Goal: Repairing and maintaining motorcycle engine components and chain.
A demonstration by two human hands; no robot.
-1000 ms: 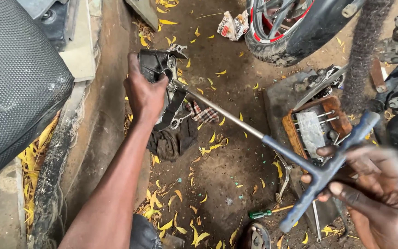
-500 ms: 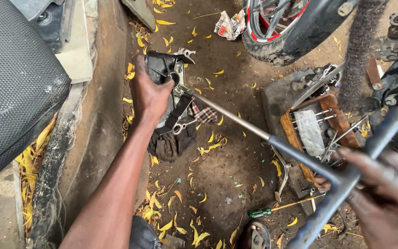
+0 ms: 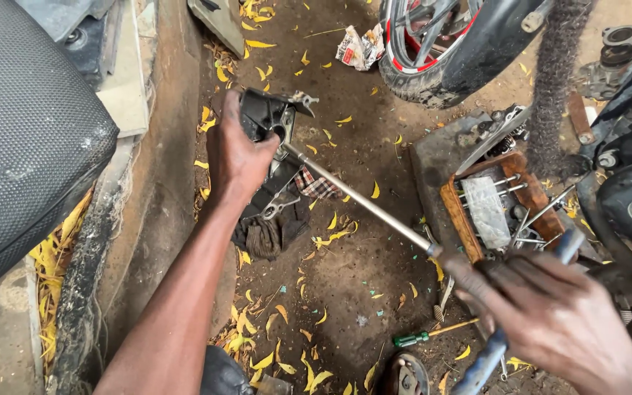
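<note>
Two hands on a T-handle wrench [image 3: 374, 208] and a dark metal part [image 3: 266, 121] over dirt ground.

The left hand [image 3: 237, 157] is closed around the dark metal part, holding it above a dark rag [image 3: 268, 230] — the wrench's long shaft runs from that part to the right hand [image 3: 550, 314], which clasps the blue crossbar; a green-handled screwdriver [image 3: 422, 336] lies below.

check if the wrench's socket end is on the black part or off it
On: the T-handle wrench shaft runs straight into the black part held by the left hand; right hand grips the handle.
</note>
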